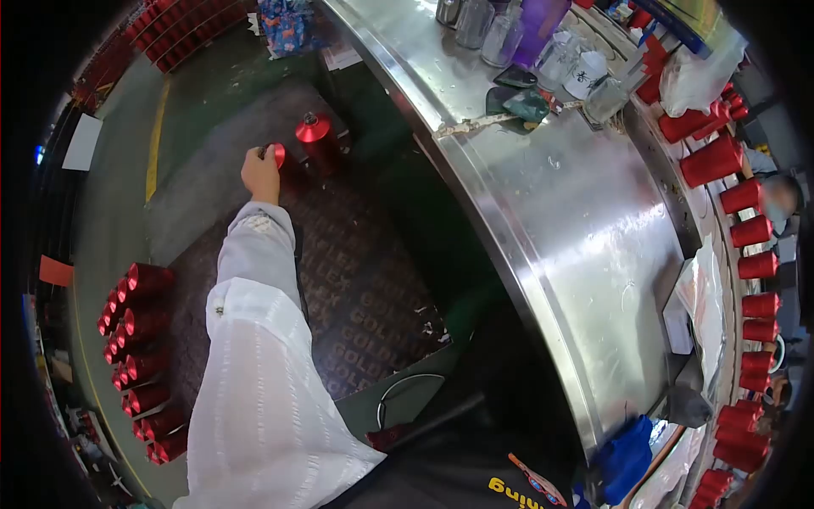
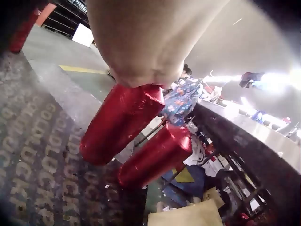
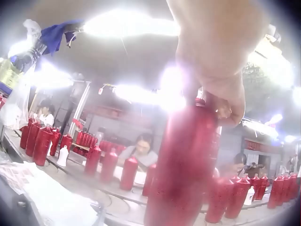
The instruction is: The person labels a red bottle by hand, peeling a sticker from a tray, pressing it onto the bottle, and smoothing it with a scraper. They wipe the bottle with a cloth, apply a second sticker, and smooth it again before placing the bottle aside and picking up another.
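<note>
My left hand reaches far out in a white sleeve and grips the top of a red bottle standing on the brown printed board. A second red bottle stands just right of it, apart from the hand. In the left wrist view the held bottle hangs below my left hand, with the other bottle beside it. My right hand shows only in the right wrist view, its fingers curled round the neck of another red bottle.
A curved steel table runs along the right, with glass jars at its far end. Several red bottles line its outer edge. More red bottles lie stacked on the floor at left. A person sits behind the bottle row.
</note>
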The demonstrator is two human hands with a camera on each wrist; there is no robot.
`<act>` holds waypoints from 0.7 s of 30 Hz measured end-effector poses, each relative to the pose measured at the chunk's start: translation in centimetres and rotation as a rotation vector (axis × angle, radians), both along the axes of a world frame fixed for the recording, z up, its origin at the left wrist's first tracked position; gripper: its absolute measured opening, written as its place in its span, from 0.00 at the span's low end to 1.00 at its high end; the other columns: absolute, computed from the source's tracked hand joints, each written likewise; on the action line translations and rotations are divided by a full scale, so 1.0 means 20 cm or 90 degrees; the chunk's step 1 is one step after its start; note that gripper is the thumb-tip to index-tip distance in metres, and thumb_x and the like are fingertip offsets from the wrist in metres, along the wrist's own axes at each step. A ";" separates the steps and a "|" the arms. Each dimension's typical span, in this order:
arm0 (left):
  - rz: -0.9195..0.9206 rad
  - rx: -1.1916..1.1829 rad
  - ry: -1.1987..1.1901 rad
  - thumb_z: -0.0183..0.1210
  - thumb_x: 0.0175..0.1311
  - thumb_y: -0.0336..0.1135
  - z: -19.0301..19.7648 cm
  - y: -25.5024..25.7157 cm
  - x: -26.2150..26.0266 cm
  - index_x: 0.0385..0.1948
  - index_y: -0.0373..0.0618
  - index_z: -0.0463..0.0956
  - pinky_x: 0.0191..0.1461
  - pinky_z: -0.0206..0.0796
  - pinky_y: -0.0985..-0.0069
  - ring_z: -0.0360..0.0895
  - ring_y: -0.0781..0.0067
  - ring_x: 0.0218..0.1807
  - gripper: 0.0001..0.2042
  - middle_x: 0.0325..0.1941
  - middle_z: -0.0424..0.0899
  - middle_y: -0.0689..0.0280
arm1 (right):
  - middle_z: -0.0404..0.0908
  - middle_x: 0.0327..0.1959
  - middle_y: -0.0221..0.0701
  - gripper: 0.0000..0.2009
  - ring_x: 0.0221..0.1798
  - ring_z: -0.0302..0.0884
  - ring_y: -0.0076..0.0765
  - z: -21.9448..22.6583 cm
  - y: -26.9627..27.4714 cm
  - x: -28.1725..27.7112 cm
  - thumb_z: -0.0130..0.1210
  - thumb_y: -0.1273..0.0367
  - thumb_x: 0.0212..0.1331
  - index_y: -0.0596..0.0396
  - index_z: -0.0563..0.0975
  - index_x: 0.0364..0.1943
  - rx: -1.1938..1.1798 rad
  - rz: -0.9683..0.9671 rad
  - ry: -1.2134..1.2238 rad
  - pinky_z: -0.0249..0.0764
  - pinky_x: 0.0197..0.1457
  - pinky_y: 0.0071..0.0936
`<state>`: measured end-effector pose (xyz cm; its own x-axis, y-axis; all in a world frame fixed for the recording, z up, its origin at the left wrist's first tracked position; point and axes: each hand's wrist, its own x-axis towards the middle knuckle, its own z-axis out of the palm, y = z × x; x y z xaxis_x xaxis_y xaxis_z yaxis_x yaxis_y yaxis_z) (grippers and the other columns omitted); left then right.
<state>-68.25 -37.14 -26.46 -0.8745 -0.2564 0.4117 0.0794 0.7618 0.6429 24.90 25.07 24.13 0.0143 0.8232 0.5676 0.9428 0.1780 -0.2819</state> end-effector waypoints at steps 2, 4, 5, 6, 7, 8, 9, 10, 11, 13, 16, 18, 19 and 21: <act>-0.007 -0.034 -0.005 0.60 0.62 0.50 0.00 0.04 -0.01 0.43 0.44 0.78 0.52 0.70 0.58 0.80 0.47 0.47 0.18 0.44 0.84 0.54 | 0.84 0.42 0.38 0.21 0.40 0.80 0.37 0.03 -0.05 -0.01 0.63 0.50 0.57 0.54 0.84 0.44 -0.001 0.003 0.009 0.76 0.39 0.34; 0.002 -0.056 -0.036 0.59 0.64 0.49 0.01 0.07 -0.02 0.45 0.44 0.77 0.52 0.70 0.56 0.79 0.45 0.49 0.18 0.46 0.83 0.54 | 0.84 0.41 0.37 0.21 0.40 0.79 0.36 0.03 -0.10 -0.01 0.63 0.51 0.58 0.53 0.83 0.45 -0.004 0.006 0.021 0.76 0.39 0.33; 0.016 -0.060 -0.062 0.58 0.64 0.49 0.00 0.08 -0.02 0.46 0.45 0.76 0.52 0.69 0.55 0.79 0.44 0.49 0.19 0.47 0.82 0.53 | 0.84 0.41 0.37 0.21 0.40 0.79 0.35 0.02 -0.12 -0.01 0.64 0.52 0.58 0.53 0.83 0.45 -0.007 0.010 0.033 0.76 0.39 0.32; 0.033 -0.061 -0.078 0.58 0.65 0.49 0.03 0.09 -0.05 0.47 0.45 0.75 0.53 0.69 0.54 0.78 0.43 0.50 0.19 0.48 0.81 0.53 | 0.84 0.41 0.36 0.21 0.40 0.79 0.35 0.00 -0.15 0.00 0.64 0.52 0.58 0.53 0.83 0.45 -0.005 0.017 0.051 0.76 0.40 0.31; 0.032 -0.048 -0.103 0.57 0.65 0.49 0.07 0.10 -0.03 0.48 0.45 0.73 0.54 0.68 0.52 0.77 0.44 0.53 0.19 0.50 0.80 0.52 | 0.84 0.41 0.35 0.20 0.40 0.79 0.34 -0.02 -0.16 0.02 0.64 0.52 0.58 0.53 0.83 0.46 -0.007 0.023 0.066 0.76 0.40 0.31; 0.018 -0.052 -0.121 0.57 0.65 0.50 0.03 0.08 -0.05 0.48 0.46 0.73 0.55 0.68 0.51 0.76 0.44 0.55 0.19 0.52 0.79 0.53 | 0.83 0.41 0.35 0.20 0.40 0.79 0.33 -0.04 -0.18 0.02 0.64 0.53 0.58 0.53 0.83 0.46 -0.008 0.031 0.081 0.76 0.40 0.30; 0.001 -0.030 -0.127 0.57 0.64 0.52 0.02 0.07 -0.03 0.48 0.46 0.73 0.55 0.67 0.49 0.75 0.43 0.56 0.20 0.53 0.78 0.52 | 0.83 0.41 0.34 0.20 0.40 0.78 0.33 -0.05 -0.19 0.03 0.64 0.53 0.58 0.53 0.83 0.46 -0.013 0.039 0.096 0.76 0.40 0.29; 0.006 -0.056 -0.170 0.58 0.63 0.52 0.13 0.10 0.05 0.52 0.46 0.73 0.59 0.64 0.48 0.73 0.43 0.59 0.23 0.56 0.77 0.52 | 0.83 0.41 0.33 0.20 0.40 0.78 0.32 -0.06 -0.21 0.04 0.65 0.54 0.59 0.53 0.83 0.47 -0.018 0.050 0.108 0.76 0.40 0.29; 0.140 -0.123 -0.029 0.58 0.62 0.53 0.05 0.13 0.06 0.56 0.46 0.72 0.62 0.60 0.47 0.72 0.43 0.60 0.26 0.56 0.77 0.52 | 0.83 0.41 0.33 0.20 0.40 0.78 0.31 -0.07 -0.22 0.05 0.65 0.54 0.59 0.53 0.83 0.47 -0.025 0.063 0.128 0.76 0.40 0.28; 0.142 -0.064 0.002 0.61 0.61 0.49 0.10 0.17 0.13 0.58 0.43 0.71 0.64 0.58 0.51 0.70 0.44 0.61 0.27 0.59 0.76 0.52 | 0.83 0.41 0.32 0.19 0.40 0.77 0.30 -0.10 -0.21 0.07 0.65 0.55 0.59 0.53 0.82 0.48 -0.048 0.102 0.178 0.75 0.40 0.27; -0.133 0.069 0.201 0.62 0.58 0.37 0.34 0.31 0.36 0.54 0.37 0.71 0.65 0.59 0.57 0.69 0.46 0.61 0.23 0.59 0.74 0.50 | 0.82 0.40 0.31 0.18 0.37 0.76 0.29 -0.14 -0.46 -0.19 0.64 0.57 0.61 0.55 0.82 0.47 -0.008 0.175 0.143 0.75 0.39 0.27; -0.296 0.183 0.292 0.59 0.58 0.30 0.66 0.56 0.73 0.50 0.35 0.73 0.63 0.61 0.61 0.72 0.48 0.57 0.18 0.54 0.76 0.50 | 0.82 0.40 0.32 0.16 0.36 0.76 0.28 -0.18 -0.52 -0.26 0.61 0.61 0.64 0.59 0.81 0.46 0.047 0.225 0.107 0.75 0.38 0.27; -0.399 0.232 0.231 0.59 0.60 0.31 0.78 0.67 0.90 0.50 0.36 0.74 0.62 0.63 0.63 0.73 0.52 0.56 0.17 0.54 0.76 0.52 | 0.82 0.41 0.33 0.15 0.37 0.77 0.29 -0.21 -0.53 -0.27 0.60 0.62 0.65 0.60 0.81 0.47 0.023 0.269 0.141 0.75 0.38 0.27; -0.649 0.361 0.007 0.60 0.63 0.33 1.08 0.85 1.35 0.58 0.38 0.71 0.64 0.65 0.69 0.74 0.65 0.60 0.21 0.56 0.77 0.56 | 0.83 0.44 0.35 0.15 0.39 0.78 0.30 -0.24 -0.64 -0.36 0.59 0.64 0.66 0.61 0.80 0.49 -0.029 0.360 0.205 0.76 0.39 0.27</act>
<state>-41.26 -20.20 -4.80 -0.7783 0.4140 0.4720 0.4963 -0.0548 0.8664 17.67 12.25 19.34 -0.2640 0.7765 0.5722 0.5739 0.6032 -0.5538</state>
